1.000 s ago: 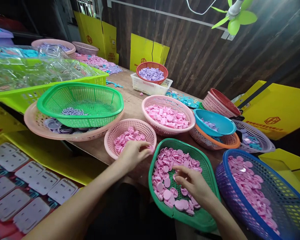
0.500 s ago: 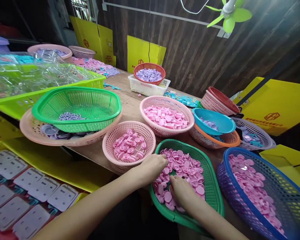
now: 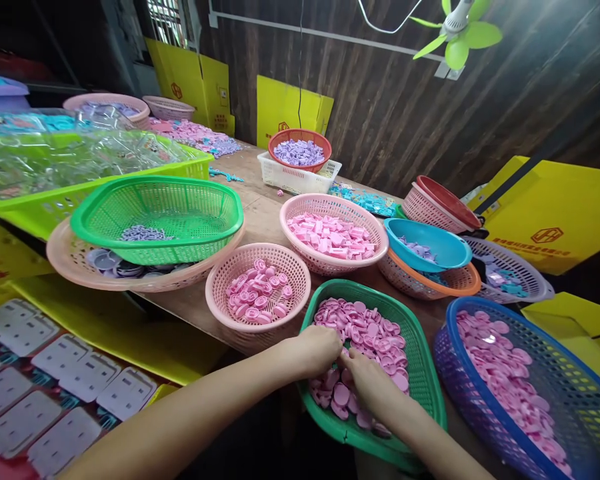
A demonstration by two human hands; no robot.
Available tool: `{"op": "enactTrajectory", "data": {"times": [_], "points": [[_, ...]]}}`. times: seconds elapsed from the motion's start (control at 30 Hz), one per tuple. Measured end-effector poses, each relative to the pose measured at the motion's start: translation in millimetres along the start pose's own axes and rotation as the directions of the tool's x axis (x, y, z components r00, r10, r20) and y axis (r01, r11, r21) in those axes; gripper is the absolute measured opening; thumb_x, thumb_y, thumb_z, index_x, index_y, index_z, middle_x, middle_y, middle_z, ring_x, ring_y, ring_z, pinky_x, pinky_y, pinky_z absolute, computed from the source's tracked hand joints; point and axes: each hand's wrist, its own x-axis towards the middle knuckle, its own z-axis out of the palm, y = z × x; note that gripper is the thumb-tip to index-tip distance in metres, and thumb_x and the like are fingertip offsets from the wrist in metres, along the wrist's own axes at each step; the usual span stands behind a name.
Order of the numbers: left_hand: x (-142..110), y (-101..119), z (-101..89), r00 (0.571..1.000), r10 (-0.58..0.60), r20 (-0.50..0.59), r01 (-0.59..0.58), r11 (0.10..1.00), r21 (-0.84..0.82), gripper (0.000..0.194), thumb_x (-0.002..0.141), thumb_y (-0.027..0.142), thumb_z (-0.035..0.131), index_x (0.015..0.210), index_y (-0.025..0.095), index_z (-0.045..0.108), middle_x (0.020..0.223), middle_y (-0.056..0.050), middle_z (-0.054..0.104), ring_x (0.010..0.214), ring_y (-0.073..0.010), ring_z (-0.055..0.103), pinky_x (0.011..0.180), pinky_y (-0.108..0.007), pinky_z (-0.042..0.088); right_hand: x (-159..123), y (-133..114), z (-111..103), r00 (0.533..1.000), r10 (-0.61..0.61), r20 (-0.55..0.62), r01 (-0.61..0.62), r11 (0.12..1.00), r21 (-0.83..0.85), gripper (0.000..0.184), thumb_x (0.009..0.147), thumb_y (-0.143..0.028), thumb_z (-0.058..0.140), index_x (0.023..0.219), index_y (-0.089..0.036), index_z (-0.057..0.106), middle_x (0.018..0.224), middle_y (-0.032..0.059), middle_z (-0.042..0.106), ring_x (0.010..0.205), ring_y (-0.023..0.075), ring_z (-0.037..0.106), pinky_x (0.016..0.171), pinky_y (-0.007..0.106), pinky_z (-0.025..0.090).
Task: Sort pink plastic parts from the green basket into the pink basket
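Both my hands meet over a dark green basket (image 3: 425, 373) filled with pink round plastic pieces (image 3: 360, 327). My left hand (image 3: 320, 351) is curled with its fingertips pointing down, close against the other hand. My right hand (image 3: 364, 377) is also closed, thumb and fingers pinched together just above the pieces. Whatever lies between the fingertips is hidden by the hands. Just left of the green basket, a small pink basket (image 3: 215, 297) holds more small pink pieces (image 3: 257, 293) with a raised pattern.
A blue basket (image 3: 453, 313) of pink discs stands at the right. Behind are a pink basket (image 3: 383, 247) of pink blocks and a turquoise bowl (image 3: 455, 250). A bright green basket (image 3: 190, 243) is stacked at the left. White panels (image 3: 55, 427) lie lower left.
My left hand has moved down and slightly right, from the basket's left rim to my right hand. My right hand has shifted only slightly upward.
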Motion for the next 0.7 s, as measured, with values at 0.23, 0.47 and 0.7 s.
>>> {"op": "enactTrajectory", "data": {"times": [0.23, 0.47, 0.7], "points": [[12.8, 0.0, -5.3, 0.985, 0.032, 0.170, -0.095, 0.921, 0.378, 0.029, 0.062, 0.009, 0.059, 0.091, 0.010, 0.059, 0.081, -0.013, 0.064, 0.076, -0.0253, 0.063, 0.067, -0.032, 0.050, -4.8, -2.4, -0.1, 0.998, -0.053, 0.046, 0.056, 0.996, -0.064, 0.037, 0.079, -0.008, 0.036, 0.106, -0.025, 0.055, 0.115, 0.0082, 0.051, 0.070, 0.0170, 0.061, 0.054, 0.023, 0.036], [20.6, -8.0, 0.1, 0.974, -0.037, 0.222, -0.047, 0.931, 0.363, 0.012, 0.057, 0.010, 0.063, 0.069, 0.010, 0.063, 0.061, -0.010, 0.062, 0.063, -0.0233, 0.062, 0.058, -0.029, 0.049, -3.8, 4.4, 9.8, 0.994, -0.113, 0.003, 0.113, 0.994, -0.005, 0.044, 0.072, -0.004, 0.038, 0.107, -0.024, 0.055, 0.113, 0.0097, 0.052, 0.076, 0.0188, 0.060, 0.061, 0.025, 0.039], [16.4, -4.6, 11.9, 0.988, 0.023, 0.152, -0.079, 0.925, 0.373, 0.012, 0.060, 0.011, 0.062, 0.072, 0.009, 0.065, 0.069, -0.014, 0.065, 0.068, -0.0253, 0.062, 0.060, -0.032, 0.049, -23.6, 25.4, -5.8, 0.982, -0.062, -0.178, 0.105, 0.964, 0.245, 0.031, 0.072, -0.007, 0.042, 0.097, -0.020, 0.054, 0.090, 0.0046, 0.054, 0.078, 0.0165, 0.055, 0.067, 0.025, 0.041]]}}
